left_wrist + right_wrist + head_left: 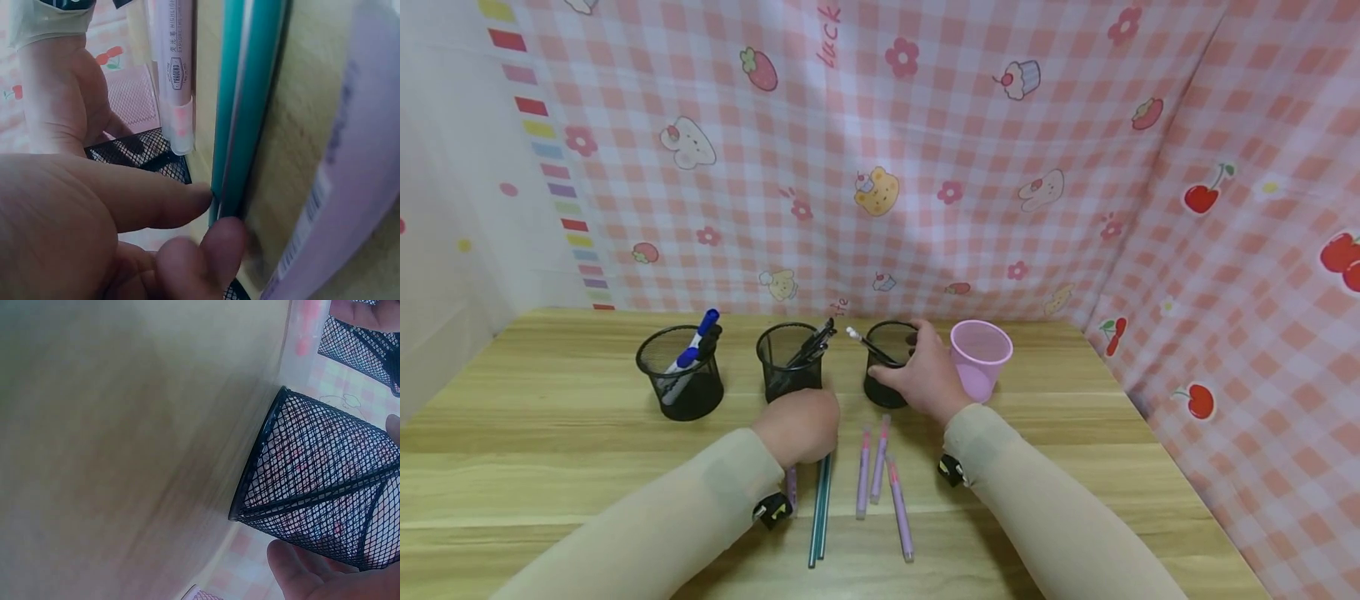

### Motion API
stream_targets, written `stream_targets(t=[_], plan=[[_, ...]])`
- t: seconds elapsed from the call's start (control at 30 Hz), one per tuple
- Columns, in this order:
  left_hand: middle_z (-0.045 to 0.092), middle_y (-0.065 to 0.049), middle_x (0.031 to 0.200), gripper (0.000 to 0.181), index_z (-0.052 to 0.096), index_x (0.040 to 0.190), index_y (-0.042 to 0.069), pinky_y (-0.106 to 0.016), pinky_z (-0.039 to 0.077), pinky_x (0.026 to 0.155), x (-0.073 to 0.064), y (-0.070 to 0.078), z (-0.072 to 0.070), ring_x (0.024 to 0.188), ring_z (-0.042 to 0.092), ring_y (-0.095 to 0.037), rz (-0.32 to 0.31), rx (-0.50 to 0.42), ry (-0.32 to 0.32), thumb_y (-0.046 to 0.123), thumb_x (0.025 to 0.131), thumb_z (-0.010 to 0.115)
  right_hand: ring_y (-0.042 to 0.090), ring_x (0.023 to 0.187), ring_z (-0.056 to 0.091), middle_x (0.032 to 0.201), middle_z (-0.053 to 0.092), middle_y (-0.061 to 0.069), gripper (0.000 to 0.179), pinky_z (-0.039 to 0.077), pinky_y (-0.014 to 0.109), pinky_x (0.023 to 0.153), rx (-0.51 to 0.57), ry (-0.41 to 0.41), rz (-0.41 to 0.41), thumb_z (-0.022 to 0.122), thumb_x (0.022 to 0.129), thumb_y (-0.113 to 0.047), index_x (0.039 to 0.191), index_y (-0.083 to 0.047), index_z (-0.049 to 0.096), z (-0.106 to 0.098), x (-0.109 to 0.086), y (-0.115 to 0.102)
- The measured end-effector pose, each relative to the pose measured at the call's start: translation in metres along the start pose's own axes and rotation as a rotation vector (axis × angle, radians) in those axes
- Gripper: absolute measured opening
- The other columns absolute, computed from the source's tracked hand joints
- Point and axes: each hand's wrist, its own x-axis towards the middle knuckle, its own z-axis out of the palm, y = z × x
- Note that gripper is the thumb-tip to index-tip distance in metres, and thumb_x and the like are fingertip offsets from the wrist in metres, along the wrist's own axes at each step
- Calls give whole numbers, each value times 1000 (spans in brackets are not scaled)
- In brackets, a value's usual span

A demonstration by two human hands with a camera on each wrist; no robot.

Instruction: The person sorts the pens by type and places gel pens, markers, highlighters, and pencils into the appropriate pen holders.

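Observation:
Two slim teal pencils [820, 517] lie side by side on the wooden table. At their far ends, the thumb and fingers of my left hand [801, 425] pinch them; in the left wrist view the thumb meets the teal barrels [247, 94]. My right hand [931, 379] grips a black mesh pen cup [883, 390], thumb on one side and fingers on the other, as the right wrist view of the mesh wall [319, 475] also shows. A dark pencil with a white end [857, 335] leans inside that cup, which stands upright.
Several purple highlighters [901, 517] lie between my arms, and another purple highlighter [792, 492] is partly under my left wrist. A mesh cup of black pens [775, 379], a mesh cup of markers [700, 404] and a pink cup [979, 375] stand along the back.

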Motion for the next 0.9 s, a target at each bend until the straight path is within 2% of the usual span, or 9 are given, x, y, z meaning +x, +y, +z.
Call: stream_targets(t=[0.1,0.33,0.43,0.57,0.77,0.9], plan=[[64,-7,78,13,70,96,3,-34,46,59,1,-1,1,66,56,-21,0,-15,-18,6,100,58,38,132,57,142,57,23,102,48,49,114,-5,-1,-3,93,79,-37,156,-2,36,0,0,0],[60,-6,75,16,64,83,6,-32,41,57,3,-2,-1,63,52,-20,21,-20,-59,6,99,59,38,133,57,144,56,23,102,48,50,114,-9,-6,-1,92,80,-37,156,-2,35,-1,0,-1],[60,-7,78,13,66,86,4,-33,42,58,3,-3,-3,64,53,-21,31,-25,-66,6,98,60,38,133,57,144,56,23,102,48,50,113,-13,-6,1,92,80,-38,156,-3,34,0,0,0],[63,-8,83,10,67,92,3,-34,45,61,1,-3,-3,68,57,-22,11,-50,-76,6,98,60,38,133,57,144,56,23,102,48,50,113,-13,-11,5,92,80,-38,157,-3,34,0,0,0],[62,-7,80,14,64,85,5,-33,45,60,1,-4,-2,66,56,-21,10,-67,-77,5,98,59,38,132,58,143,56,22,101,48,50,113,-10,-7,9,92,80,-37,156,-4,35,0,1,1],[61,-7,81,11,64,88,5,-34,44,60,1,-3,-1,67,55,-21,21,-54,-79,5,98,59,39,132,57,143,56,23,102,48,50,113,-7,-8,8,92,80,-37,157,-3,34,0,1,1]])
